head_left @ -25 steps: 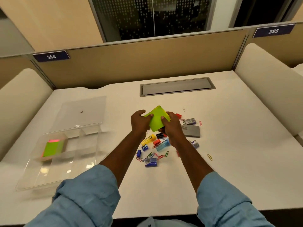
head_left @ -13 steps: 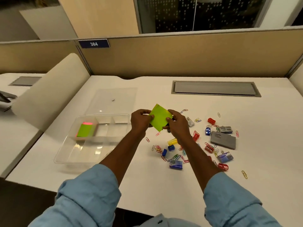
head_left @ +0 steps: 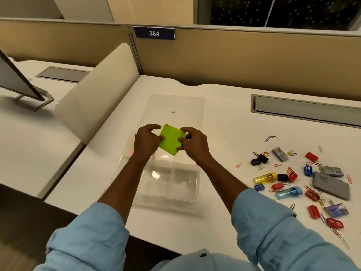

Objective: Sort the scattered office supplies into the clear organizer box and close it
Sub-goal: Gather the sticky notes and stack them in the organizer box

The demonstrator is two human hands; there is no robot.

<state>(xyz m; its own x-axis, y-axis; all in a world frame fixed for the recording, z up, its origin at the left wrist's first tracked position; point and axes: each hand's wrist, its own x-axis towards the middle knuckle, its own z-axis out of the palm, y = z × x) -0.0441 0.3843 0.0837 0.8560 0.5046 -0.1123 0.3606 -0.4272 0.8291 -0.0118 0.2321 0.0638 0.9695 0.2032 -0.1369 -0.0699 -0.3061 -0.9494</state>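
Far left, a monitor [head_left: 17, 79] stands on the neighbouring desk, cut off from this one by a cream divider [head_left: 101, 94]. Over on the white desk [head_left: 224, 118], the clear organizer box [head_left: 166, 184] sits open, its near compartments bare, and its clear lid [head_left: 175, 108] lies flat just behind it. Above the box's far end, the left hand [head_left: 146, 141] pinches the left edge of a green sticky note pad [head_left: 171, 139] between thumb and fingers. The pad is tilted, held in the air over the box. The right hand [head_left: 193, 143] grips the pad's right edge, thumb on top, fingers curled beneath. A touch of red shows in the box by the left wrist; what it belongs to cannot be told. Both light blue sleeves [head_left: 273, 231] are rolled to the forearm. Further right, the scattered supplies are spread on the desk, well apart from the box: black sharpeners [head_left: 259, 160], a yellow tube [head_left: 265, 178], a blue tube [head_left: 289, 192], red clips [head_left: 312, 212], coloured paper clips [head_left: 270, 138] and a grey flat case [head_left: 331, 185]. Behind them, a grey cable hatch [head_left: 306, 108] runs along the back of the desk.
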